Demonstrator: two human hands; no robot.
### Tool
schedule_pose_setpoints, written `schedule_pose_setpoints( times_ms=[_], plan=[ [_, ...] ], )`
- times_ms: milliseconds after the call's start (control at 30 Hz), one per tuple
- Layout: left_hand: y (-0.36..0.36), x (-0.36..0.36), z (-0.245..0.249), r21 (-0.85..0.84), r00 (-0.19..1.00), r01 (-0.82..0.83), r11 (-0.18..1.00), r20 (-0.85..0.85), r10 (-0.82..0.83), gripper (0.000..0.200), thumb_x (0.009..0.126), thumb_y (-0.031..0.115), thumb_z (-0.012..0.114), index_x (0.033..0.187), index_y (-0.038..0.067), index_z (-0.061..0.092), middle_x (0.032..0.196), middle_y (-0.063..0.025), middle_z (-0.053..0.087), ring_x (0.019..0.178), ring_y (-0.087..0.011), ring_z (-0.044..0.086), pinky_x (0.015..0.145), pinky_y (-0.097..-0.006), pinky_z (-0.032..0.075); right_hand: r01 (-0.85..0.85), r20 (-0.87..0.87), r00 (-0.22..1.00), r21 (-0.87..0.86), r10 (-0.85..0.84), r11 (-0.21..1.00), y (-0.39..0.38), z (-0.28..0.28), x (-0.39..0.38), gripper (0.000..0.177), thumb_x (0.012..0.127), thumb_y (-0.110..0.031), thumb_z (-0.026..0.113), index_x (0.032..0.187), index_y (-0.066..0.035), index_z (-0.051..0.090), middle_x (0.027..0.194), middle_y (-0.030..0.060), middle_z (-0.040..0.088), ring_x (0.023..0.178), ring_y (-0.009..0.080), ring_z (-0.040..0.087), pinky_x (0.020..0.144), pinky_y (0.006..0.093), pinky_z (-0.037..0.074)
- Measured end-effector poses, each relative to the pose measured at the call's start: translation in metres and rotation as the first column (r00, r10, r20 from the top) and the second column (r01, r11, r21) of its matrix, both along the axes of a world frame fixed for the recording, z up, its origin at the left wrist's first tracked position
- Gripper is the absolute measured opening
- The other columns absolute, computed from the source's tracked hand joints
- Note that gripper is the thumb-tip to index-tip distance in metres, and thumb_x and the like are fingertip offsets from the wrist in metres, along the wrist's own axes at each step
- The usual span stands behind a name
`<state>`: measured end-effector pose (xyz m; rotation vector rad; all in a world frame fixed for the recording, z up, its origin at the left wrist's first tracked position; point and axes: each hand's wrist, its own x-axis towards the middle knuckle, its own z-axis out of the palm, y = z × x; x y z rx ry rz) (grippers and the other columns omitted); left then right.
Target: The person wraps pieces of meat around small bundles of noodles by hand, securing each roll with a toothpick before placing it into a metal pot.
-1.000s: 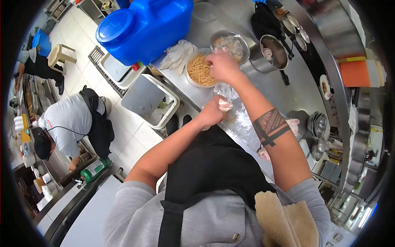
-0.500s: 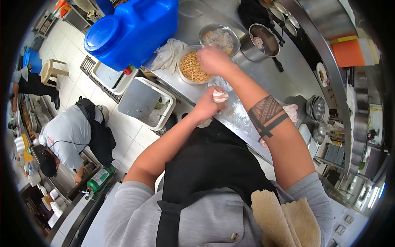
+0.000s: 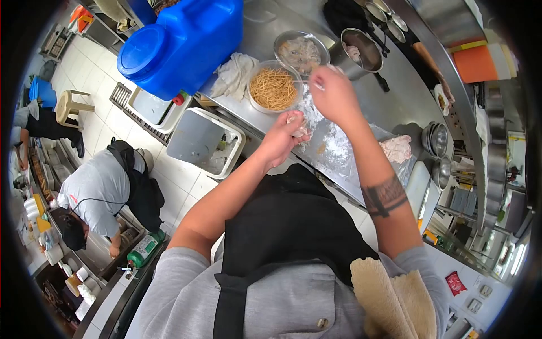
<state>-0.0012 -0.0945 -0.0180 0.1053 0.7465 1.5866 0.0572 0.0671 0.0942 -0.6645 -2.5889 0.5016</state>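
My left hand (image 3: 282,137) is closed around a pale, flour-dusted piece of raw meat (image 3: 296,125) near the counter's front edge. Above and to its right, my right hand (image 3: 334,97) is pinched on a thin toothpick (image 3: 305,82) that points left. Beside both hands stands a clear round tub (image 3: 251,101) full of wooden toothpicks (image 3: 273,89). Just behind it, a metal bowl (image 3: 323,48) contains wet, pale raw meat (image 3: 301,54). White flour (image 3: 334,144) is scattered on the steel counter below my right forearm.
A metal pot (image 3: 349,69) holding some meat stands at the back. Right of my forearm lies more raw meat (image 3: 397,148), near stacked metal bowls (image 3: 435,138). A large blue jug (image 3: 186,48) and white cloth (image 3: 234,77) sit left. Another person (image 3: 101,183) bends over a sink.
My right hand has come out of the toothpick tub and moved right, with a toothpick in its fingers. My left hand still holds the floured meat, turned slightly.
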Motion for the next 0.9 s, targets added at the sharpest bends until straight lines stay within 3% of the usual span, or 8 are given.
schedule_pose_setpoints(
  times_ms=[33,100,233,367,500,633,800,900],
  plan=[
    [0.002,-0.002,0.002,0.0,1.0,0.003,1.0,-0.002,-0.003,0.029,0.112,0.029,0.058,0.132,0.009,0.05,0.121,-0.0051,0.057,0.11,-0.0201,0.062,0.095,-0.0392,0.055,0.067,0.004,0.998,-0.048,-0.067,0.997,-0.003,0.001,0.023,0.011,0.09,-0.013,0.07,0.095,-0.003,0.067,0.093,0.0169,0.07,0.09,0.0381,0.066,0.079,0.0474,0.052],
    [0.007,-0.002,0.006,0.045,0.977,-0.02,0.999,0.211,0.01,0.028,0.112,0.025,0.056,0.134,0.009,0.05,0.122,-0.0088,0.061,0.111,-0.0254,0.065,0.103,-0.0433,0.054,0.206,0.031,0.979,-0.181,-0.204,0.962,-0.022,0.006,0.066,0.011,0.09,-0.013,0.07,0.095,-0.003,0.066,0.092,0.0161,0.07,0.087,0.0385,0.066,0.077,0.0473,0.052],
    [0.033,0.018,0.013,0.044,0.981,-0.027,0.999,0.194,0.018,0.027,0.112,0.022,0.054,0.135,0.008,0.05,0.122,-0.0103,0.062,0.115,-0.028,0.065,0.108,-0.0459,0.053,0.385,0.062,0.913,-0.462,-0.404,0.799,-0.062,-0.003,0.123,0.011,0.09,-0.009,0.072,0.095,-0.003,0.065,0.089,0.0158,0.069,0.081,0.0369,0.067,0.073,0.0445,0.053],
    [0.062,0.043,0.03,-0.005,0.995,-0.033,0.999,0.09,0.033,0.027,0.112,0.019,0.053,0.135,0.006,0.051,0.122,-0.0121,0.062,0.119,-0.0308,0.064,0.111,-0.0475,0.052,0.388,-0.131,0.894,-0.255,-0.429,0.886,-0.073,-0.016,0.14,0.009,0.089,-0.004,0.07,0.094,-0.003,0.063,0.088,0.0169,0.067,0.083,0.0388,0.067,0.073,0.0479,0.054],
    [0.078,0.064,0.046,0.016,0.999,0.015,1.0,0.03,-0.016,0.027,0.111,0.018,0.055,0.133,0.003,0.052,0.12,-0.0133,0.063,0.117,-0.0322,0.065,0.111,-0.0466,0.053,0.397,-0.06,0.911,-0.134,-0.407,0.908,-0.067,-0.016,0.159,0.008,0.086,-0.005,0.069,0.091,-0.002,0.064,0.088,0.0189,0.069,0.085,0.0416,0.068,0.074,0.0509,0.055],
    [0.09,0.072,0.044,0.03,1.0,0.011,0.999,0.014,-0.011,0.025,0.111,0.017,0.055,0.131,0.002,0.053,0.118,-0.014,0.063,0.117,-0.0324,0.065,0.11,-0.0465,0.053,0.402,-0.004,0.913,-0.17,-0.408,0.9,-0.063,-0.005,0.179,0.006,0.086,-0.006,0.068,0.086,-0.001,0.066,0.086,0.0206,0.071,0.082,0.0424,0.07,0.074,0.0509,0.056],
    [0.091,0.077,0.049,0.089,1.0,0.024,0.996,-0.014,-0.023,0.027,0.112,0.018,0.054,0.134,0.003,0.051,0.125,-0.0136,0.059,0.115,-0.0301,0.066,0.108,-0.044,0.054,0.39,-0.03,0.896,-0.423,-0.443,0.818,-0.068,0.014,0.178,0.008,0.086,-0.007,0.067,0.086,0.0,0.071,0.081,0.022,0.071,0.076,0.0426,0.071,0.072,0.0496,0.056],
    [0.085,0.081,0.06,0.075,0.997,0.055,0.996,-0.054,-0.051,0.026,0.113,0.018,0.053,0.134,0.003,0.05,0.124,-0.0131,0.06,0.113,-0.0287,0.066,0.107,-0.0436,0.054,0.409,-0.065,0.884,-0.376,-0.464,0.832,-0.063,0.006,0.175,0.009,0.087,-0.008,0.067,0.088,0.0,0.072,0.08,0.0217,0.071,0.074,0.0422,0.071,0.069,0.0485,0.056]
  ],
)
